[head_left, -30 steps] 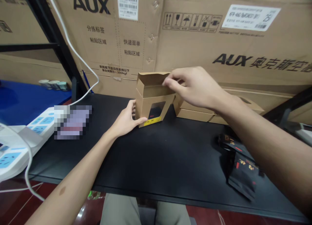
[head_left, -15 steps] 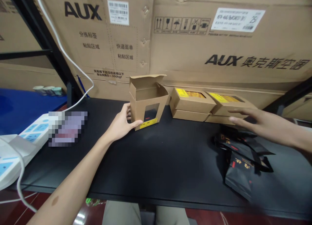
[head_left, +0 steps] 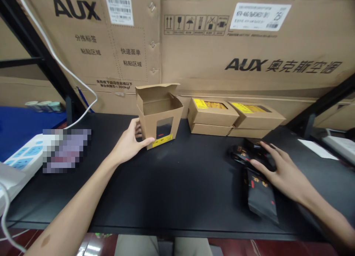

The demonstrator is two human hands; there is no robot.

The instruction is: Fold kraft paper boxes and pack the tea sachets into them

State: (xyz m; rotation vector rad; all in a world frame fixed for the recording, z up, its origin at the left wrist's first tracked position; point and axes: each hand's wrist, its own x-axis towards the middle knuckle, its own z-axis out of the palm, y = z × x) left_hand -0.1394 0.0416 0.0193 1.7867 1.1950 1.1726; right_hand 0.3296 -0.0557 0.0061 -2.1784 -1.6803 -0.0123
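Observation:
My left hand (head_left: pixel 129 141) grips an upright brown cardboard box (head_left: pixel 146 124) by its left side, thumb on the front near a yellow label. The box's top flaps stand up. Through its front window something black with a red mark shows. Over at the right, my right hand (head_left: pixel 280 171) has its thumb and fingers around a black pouch (head_left: pixel 264 156). Just in front of that hand lies another black pouch (head_left: pixel 262 195) with gold lettering and a red mark. A further dark pouch (head_left: pixel 239 154) sits to its left, partly overlapped.
Behind, closed brown boxes (head_left: pixel 212 119) with yellow labels and windows are stacked in two piles against a large AUX carton (head_left: pixel 194 63). A white power strip (head_left: pixel 36 148) with cables lies at left. A white card (head_left: pixel 317 148) is at right on the black table (head_left: pixel 177 196).
My right hand has come down from above the pouches and closed around one, shifting the pile. My left hand still holds the open box. The view has turned slightly right.

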